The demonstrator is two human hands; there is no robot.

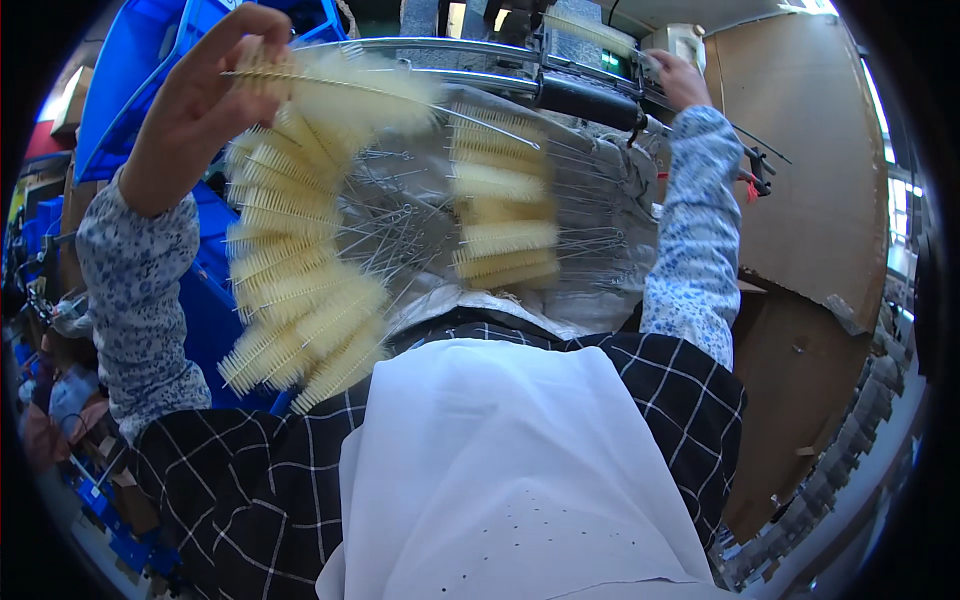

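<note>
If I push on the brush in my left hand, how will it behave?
The brush is probably light, mostly fine bristles on thin wire. Those bristles should give, being slender and spread. The wire looks straight, so probably fairly stiff.

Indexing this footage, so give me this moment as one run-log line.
left hand: holds wire-handled bristle brush | right hand: by second brush, contact unclear | laid out: left brush row, middle brush row
</note>
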